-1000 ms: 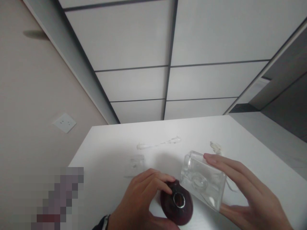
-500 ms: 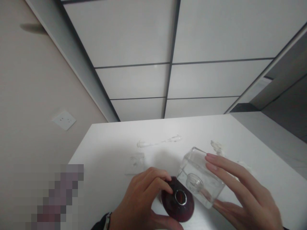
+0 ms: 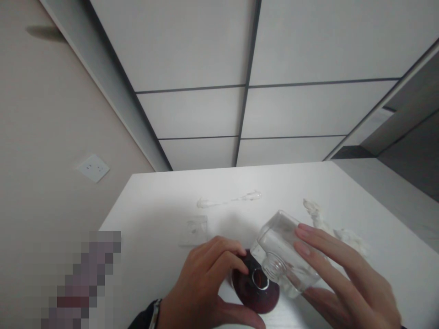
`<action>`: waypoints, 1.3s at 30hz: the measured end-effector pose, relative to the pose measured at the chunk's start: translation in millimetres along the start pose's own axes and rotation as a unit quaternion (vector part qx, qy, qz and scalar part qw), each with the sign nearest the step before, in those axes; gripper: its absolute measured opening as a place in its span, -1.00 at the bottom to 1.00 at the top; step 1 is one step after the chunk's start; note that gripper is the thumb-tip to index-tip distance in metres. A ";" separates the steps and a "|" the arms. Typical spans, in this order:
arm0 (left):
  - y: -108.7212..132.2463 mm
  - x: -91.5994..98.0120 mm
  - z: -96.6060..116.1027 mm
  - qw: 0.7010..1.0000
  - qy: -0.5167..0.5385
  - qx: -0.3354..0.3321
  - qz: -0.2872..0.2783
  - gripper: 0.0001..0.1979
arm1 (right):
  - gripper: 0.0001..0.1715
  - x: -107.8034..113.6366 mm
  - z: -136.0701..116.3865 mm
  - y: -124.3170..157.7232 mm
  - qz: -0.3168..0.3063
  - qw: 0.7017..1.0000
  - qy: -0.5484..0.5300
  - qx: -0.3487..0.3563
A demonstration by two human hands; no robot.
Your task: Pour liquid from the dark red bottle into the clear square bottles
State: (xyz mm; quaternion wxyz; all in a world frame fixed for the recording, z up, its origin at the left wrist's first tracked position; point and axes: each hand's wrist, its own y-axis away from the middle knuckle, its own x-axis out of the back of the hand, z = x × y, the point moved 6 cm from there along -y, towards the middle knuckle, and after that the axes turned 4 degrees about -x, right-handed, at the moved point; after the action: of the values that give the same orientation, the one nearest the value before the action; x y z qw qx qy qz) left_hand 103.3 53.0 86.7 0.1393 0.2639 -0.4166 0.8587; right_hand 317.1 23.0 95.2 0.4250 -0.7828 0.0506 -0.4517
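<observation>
- Head view: left hand (image 3: pixel 202 283) wraps a dark red round bottle (image 3: pixel 252 288) standing on the white tabletop (image 3: pixel 164 205), grip closed about its side, metal-rimmed mouth facing up.
- Right hand (image 3: pixel 343 283) holds a clear square glass bottle (image 3: pixel 283 253), grip clamped on it, fingers (image 3: pixel 315 242) across the top face and thumb beneath. It is tilted neck-down, the neck just above the red bottle's mouth; touching or apart, cannot tell.
- Risk, as I judge it: the two openings are small, so a slight misalignment would send any liquid over the rim onto the tabletop. The clear bottle looks smooth and is gripped on flat faces; it could slip. Glass knocking against the metal rim could chip.
- Clear bottle: thick-walled, transparent, short ringed neck; contents not discernible. Red bottle: squat, rounded, glossy.
- Nearby on the tabletop: a small clear plastic piece (image 3: pixel 195 230), a strip of clear wrap (image 3: pixel 228 201), crumpled white wrapping (image 3: pixel 329 226) to the right.
</observation>
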 end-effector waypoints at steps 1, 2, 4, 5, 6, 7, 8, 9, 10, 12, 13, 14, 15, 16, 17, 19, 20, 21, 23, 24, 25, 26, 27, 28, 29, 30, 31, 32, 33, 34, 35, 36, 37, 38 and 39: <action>-0.4 0.2 0.1 1.000 -0.001 -0.002 0.003 -0.40 | -0.21 0.7 0.2 0.4 0.001 1.000 0.001 -0.006; -0.5 0.5 0.0 1.000 -0.003 -0.003 0.007 -0.40 | -0.20 1.5 0.8 0.8 0.001 1.000 0.003 -0.010; -0.1 0.8 -0.4 1.000 -0.005 -0.005 0.011 -0.42 | -0.18 3.0 2.3 1.3 -0.009 1.000 0.008 0.000; 0.3 0.7 -0.5 1.000 -0.006 -0.007 0.011 -0.42 | -0.18 3.5 2.7 1.5 -0.019 1.000 0.011 0.017; 0.9 0.4 -0.8 1.000 -0.005 -0.008 0.009 -0.43 | -0.18 4.1 3.5 1.8 -0.028 0.999 0.013 0.035; 1.4 0.0 -1.1 1.000 -0.005 -0.008 0.006 -0.43 | -0.19 4.6 4.6 2.2 -0.037 0.998 0.015 0.051; 2.0 -0.3 -1.4 1.000 -0.003 -0.009 0.005 -0.43 | -0.20 5.1 6.0 2.7 -0.043 0.997 0.017 0.063; 2.5 -0.8 -1.7 1.000 -0.001 -0.008 0.002 -0.43 | -0.22 5.5 7.7 3.1 -0.046 0.996 0.021 0.070; 2.9 -1.2 -2.0 1.000 0.000 -0.008 0.000 -0.42 | -0.24 5.8 9.3 3.5 -0.047 0.996 0.024 0.072; 3.5 -1.9 -2.2 1.000 0.000 -0.008 -0.002 -0.41 | -0.26 5.4 10.1 4.7 -0.050 0.995 0.030 0.080; 3.7 -2.0 -2.1 1.000 0.000 -0.010 -0.001 -0.40 | -0.25 4.8 9.3 5.5 -0.054 0.994 0.033 0.087; 3.9 -2.2 -2.1 1.000 -0.001 -0.010 -0.001 -0.40 | -0.23 4.4 8.5 6.2 -0.057 0.994 0.036 0.090; 4.1 -2.2 -2.1 1.000 -0.002 -0.010 -0.001 -0.40 | -0.21 4.3 7.5 6.8 -0.060 0.993 0.038 0.093; 4.2 -2.1 -2.0 1.000 -0.003 -0.010 0.001 -0.40 | -0.18 4.5 6.9 7.3 -0.062 0.993 0.039 0.093; 4.3 -2.1 -2.0 1.000 -0.005 -0.010 -0.001 -0.41 | -0.16 5.2 6.5 7.6 -0.063 0.993 0.040 0.090; 4.5 -1.8 -2.2 1.000 -0.010 -0.008 -0.003 -0.41 | -0.14 6.8 6.7 7.9 -0.065 0.994 0.039 0.082; 4.6 -1.8 -2.3 1.000 -0.012 -0.008 -0.006 -0.41 | -0.15 7.5 6.7 7.8 -0.066 0.994 0.037 0.081; 4.7 -1.7 -2.4 1.000 -0.012 -0.007 -0.009 -0.41 | -0.17 8.1 7.1 7.6 -0.066 0.994 0.037 0.079; 4.7 -1.6 -2.5 1.000 -0.011 -0.006 -0.013 -0.41 | -0.20 8.7 8.1 6.8 -0.062 0.995 0.033 0.076; 4.5 -1.4 -2.4 1.000 -0.010 -0.006 -0.013 -0.41 | -0.21 8.7 8.6 6.3 -0.061 0.995 0.031 0.074; 4.2 -1.3 -2.2 1.000 -0.009 -0.007 -0.012 -0.41 | -0.22 8.7 9.0 5.9 -0.058 0.995 0.027 0.073; 3.8 -1.2 -1.9 1.000 -0.008 -0.008 -0.011 -0.41 | -0.22 8.5 9.3 5.6 -0.058 0.995 0.024 0.072; 3.2 -1.0 -1.5 1.000 -0.007 -0.010 -0.009 -0.42 | -0.22 8.1 9.3 5.4 -0.060 0.995 0.022 0.072; 2.6 -0.8 -1.1 1.000 -0.007 -0.012 -0.008 -0.42 | -0.21 8.0 9.1 5.3 -0.062 0.995 0.020 0.071; 2.0 -0.6 -0.9 1.000 -0.006 -0.013 -0.007 -0.43 | -0.20 8.0 9.0 5.1 -0.064 0.995 0.019 0.070; 1.5 -0.3 -0.6 1.000 -0.005 -0.015 -0.004 -0.43 | -0.19 8.4 8.8 4.9 -0.064 0.995 0.019 0.068; 1.0 -0.1 -0.5 1.000 -0.005 -0.016 -0.003 -0.44 | -0.17 8.9 8.6 4.6 -0.064 0.996 0.019 0.066; 0.7 0.2 -0.3 1.000 -0.006 -0.017 -0.002 -0.44 | -0.15 9.4 8.5 4.2 -0.064 0.996 0.020 0.063; 0.5 0.6 -0.2 1.000 -0.008 -0.017 -0.001 -0.45 | -0.12 9.9 8.1 3.8 -0.062 0.996 0.021 0.063; 0.4 0.7 -0.2 1.000 -0.009 -0.017 -0.001 -0.45 | -0.10 10.4 7.7 3.5 -0.060 0.996 0.023 0.065; 0.4 0.9 -0.1 1.000 -0.011 -0.017 -0.002 -0.44 | -0.09 10.4 7.1 3.2 -0.060 0.996 0.026 0.068; 0.5 0.8 0.0 1.000 -0.012 -0.016 -0.004 -0.44 | -0.09 10.3 6.4 3.0 -0.059 0.995 0.029 0.074; 0.6 0.8 0.0 1.000 -0.013 -0.014 -0.005 -0.44 | -0.08 10.1 5.8 2.9 -0.060 0.995 0.032 0.078; 0.6 0.8 0.2 1.000 -0.014 -0.013 -0.007 -0.44 | -0.07 10.2 5.5 2.8 -0.058 0.994 0.034 0.080; 0.5 0.7 0.3 1.000 -0.016 -0.011 -0.008 -0.44 | -0.06 10.5 5.2 2.8 -0.057 0.994 0.037 0.082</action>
State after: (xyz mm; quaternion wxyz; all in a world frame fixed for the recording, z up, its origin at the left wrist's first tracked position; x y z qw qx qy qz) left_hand 102.6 52.5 86.9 0.1429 0.2796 -0.4263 0.8483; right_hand 328.1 19.6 99.0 0.4590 -0.7298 -0.0150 -0.5065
